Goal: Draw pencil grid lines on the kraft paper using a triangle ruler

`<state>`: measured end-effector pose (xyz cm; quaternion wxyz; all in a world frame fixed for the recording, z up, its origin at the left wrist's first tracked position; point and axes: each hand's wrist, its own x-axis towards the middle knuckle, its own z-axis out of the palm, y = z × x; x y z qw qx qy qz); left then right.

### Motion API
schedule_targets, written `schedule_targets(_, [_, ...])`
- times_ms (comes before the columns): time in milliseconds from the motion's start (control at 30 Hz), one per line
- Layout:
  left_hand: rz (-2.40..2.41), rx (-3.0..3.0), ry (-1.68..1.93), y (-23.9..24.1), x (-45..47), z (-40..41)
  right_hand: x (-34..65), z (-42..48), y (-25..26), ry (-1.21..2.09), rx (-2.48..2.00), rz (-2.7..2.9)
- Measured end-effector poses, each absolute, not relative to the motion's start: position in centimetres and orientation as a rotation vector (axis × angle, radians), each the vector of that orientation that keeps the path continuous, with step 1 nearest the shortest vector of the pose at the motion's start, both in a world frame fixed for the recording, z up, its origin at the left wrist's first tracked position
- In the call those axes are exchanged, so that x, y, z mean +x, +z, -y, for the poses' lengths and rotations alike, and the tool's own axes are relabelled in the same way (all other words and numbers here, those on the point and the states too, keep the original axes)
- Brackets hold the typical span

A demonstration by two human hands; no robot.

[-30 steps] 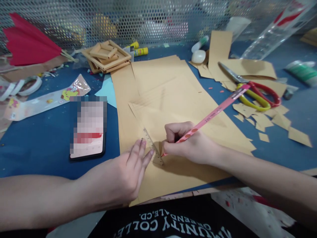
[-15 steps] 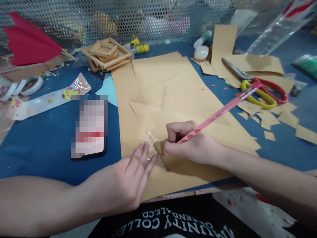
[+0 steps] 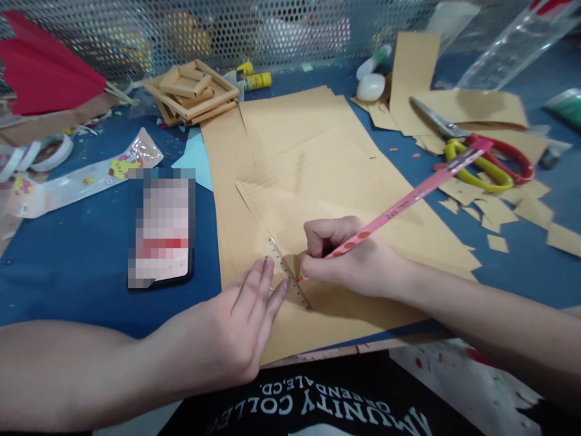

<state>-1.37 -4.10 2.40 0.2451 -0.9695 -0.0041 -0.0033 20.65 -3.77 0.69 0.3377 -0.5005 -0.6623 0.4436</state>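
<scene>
My left hand (image 3: 233,327) lies flat with fingers stretched out, fingertips pressing a small clear ruler (image 3: 288,275) onto brown kraft paper (image 3: 318,175). My right hand (image 3: 349,257) is closed around a long pink pencil (image 3: 408,200), whose tip touches the paper right beside the ruler's edge. The paper sheets are stacked and spread across the blue table (image 3: 77,254).
A phone (image 3: 161,227) lies left of the paper. Scissors (image 3: 481,157) with red and yellow handles rest among paper scraps at right. Wooden frames (image 3: 193,94), glue sticks (image 3: 256,79), tape rolls (image 3: 40,154), a sticker pack (image 3: 86,175) and red folded paper (image 3: 43,69) sit along the back by a perforated metal wall.
The ruler and both hands have shifted slightly right and down on the paper; the view has tilted a little. The pencil tip stays at the ruler's edge.
</scene>
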Motion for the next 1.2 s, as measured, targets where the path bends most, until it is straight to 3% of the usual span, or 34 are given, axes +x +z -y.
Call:
schedule_targets(400, [0.008, -2.639, 0.027, 2.58, -1.42, 4.12, 20.72, 3.72, 0.77, 1.165, -1.282, 1.736])
schedule_targets(1200, [-0.008, -2.66, -0.005, 2.38, -1.28, 3.99, 21.13, 3.88, 0.92, 1.506, -1.22, 1.768])
